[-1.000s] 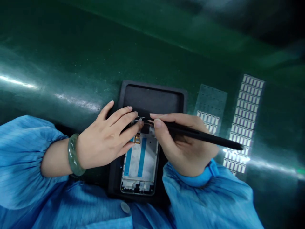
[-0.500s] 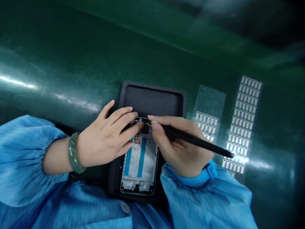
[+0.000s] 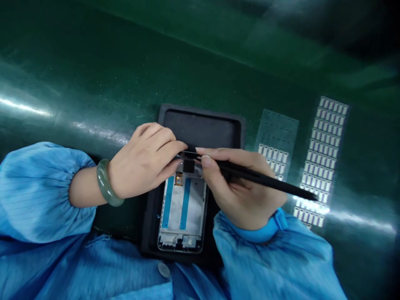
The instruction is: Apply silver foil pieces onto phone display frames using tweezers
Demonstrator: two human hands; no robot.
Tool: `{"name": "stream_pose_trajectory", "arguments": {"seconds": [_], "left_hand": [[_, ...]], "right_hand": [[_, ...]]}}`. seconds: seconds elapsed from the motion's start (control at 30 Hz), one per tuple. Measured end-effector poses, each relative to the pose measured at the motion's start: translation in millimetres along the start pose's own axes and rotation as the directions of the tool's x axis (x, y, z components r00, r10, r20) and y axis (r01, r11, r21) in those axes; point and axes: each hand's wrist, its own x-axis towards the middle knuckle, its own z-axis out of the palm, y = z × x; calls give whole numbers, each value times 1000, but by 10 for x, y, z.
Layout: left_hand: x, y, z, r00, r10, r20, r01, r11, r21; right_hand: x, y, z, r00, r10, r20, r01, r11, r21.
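Note:
An opened phone frame with blue strips and a small gold-coloured part lies in a black tray. My left hand is closed at the frame's upper left corner. Its thumb lies on the inner side and the index finger along the top edge; the other fingers are curled. Black tweezers are held like a pen in my right hand, their tips pointing left at the top of the frame. Near the tips is a small black square. What the tips touch is too small to tell.
Right of the tray lies a clear sheet with small white pieces on its lower half. Further right is a longer sheet covered in rows of similar pieces. A green, shiny mat covers the table.
My left hand's fingers were spread over the top of the phone frame; they have curled, and the hand has shifted up to the corner. My right hand keeps the tweezers nearly in place.

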Motion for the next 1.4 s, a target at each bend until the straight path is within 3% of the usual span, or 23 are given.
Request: {"name": "stream_pose_trajectory", "arguments": {"seconds": [0.23,0.8,1.03,1.17,1.3,1.4], "left_hand": [[22,-4,55,996,-43,-75,43,999,-1],[69,-5,35,995,-72,-69,76,995,69],[95,1,46,992,-80,-100,91,989,117],[110,7,40,990,-84,-112,100,984,146],[78,-1,-12,996,-81,-42,84,994,73],[10,-11,-37,998,-69,11,69,998,-1]], "right_hand": [[19,-30,27,999,-21,42,19,999,34],[25,-42,42,998,-64,4,64,997,-31],[35,-72,54,1000,-10,13,10,998,-57],[51,-93,34,999,7,-41,-10,998,-63],[73,-87,11,990,97,-97,-101,994,-32],[84,-59,10,987,158,-28,-157,986,50]]}}
